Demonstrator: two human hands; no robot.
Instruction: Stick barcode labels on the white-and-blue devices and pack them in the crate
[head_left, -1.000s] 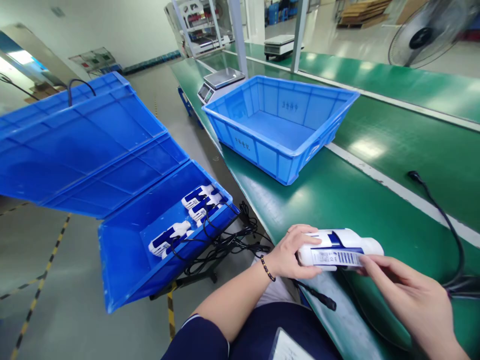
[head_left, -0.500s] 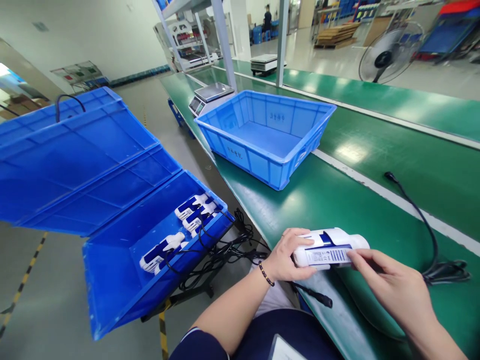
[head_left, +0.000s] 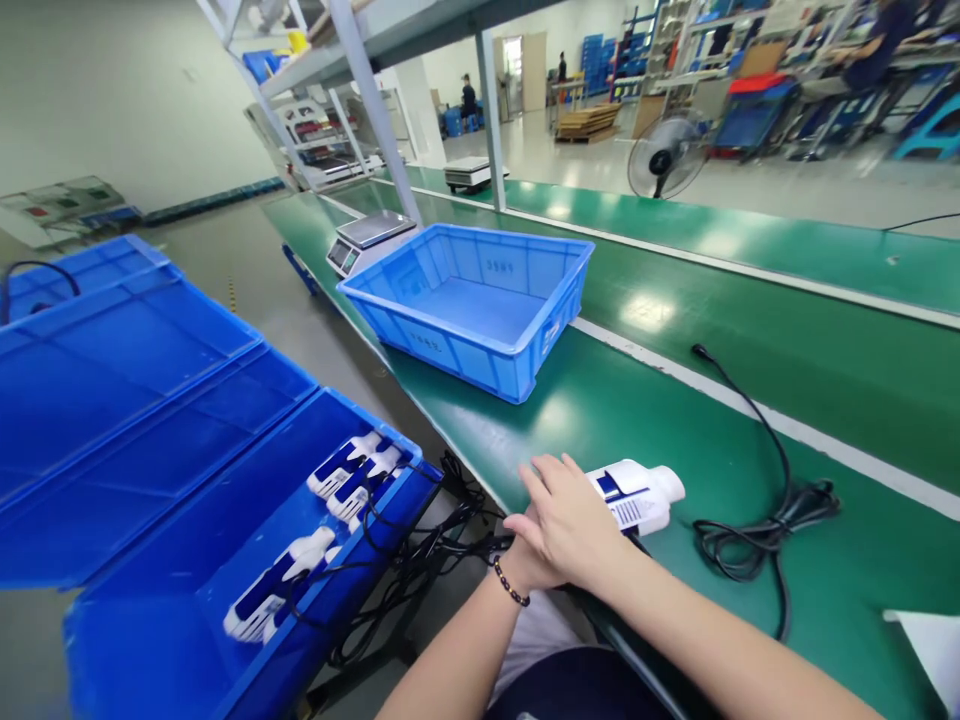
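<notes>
A white-and-blue, bottle-shaped device [head_left: 643, 497] with a striped printed label lies at the near edge of the green bench, its narrow neck pointing right. My right hand [head_left: 574, 520] reaches across over the device's left end, fingers stretched up and to the left. Beneath it is my left hand [head_left: 531, 568], with a beaded bracelet at the wrist; its fingers are hidden, so its hold on the device does not show. Several similar white-and-blue devices [head_left: 281, 585] with black cables lie in the blue bin [head_left: 157, 610] at left.
An open blue crate [head_left: 517, 365] stands on the green bench [head_left: 645, 400], a digital scale [head_left: 375, 230] behind it. To the right lie a coiled black cable [head_left: 772, 530] and a white sheet [head_left: 930, 645]. More black cables [head_left: 442, 540] hang between bin and bench. A fan [head_left: 664, 160] stands beyond.
My right hand has left the device's right side and crossed leftward over my left hand. The view has swung right, bringing the coiled cable and white sheet further in.
</notes>
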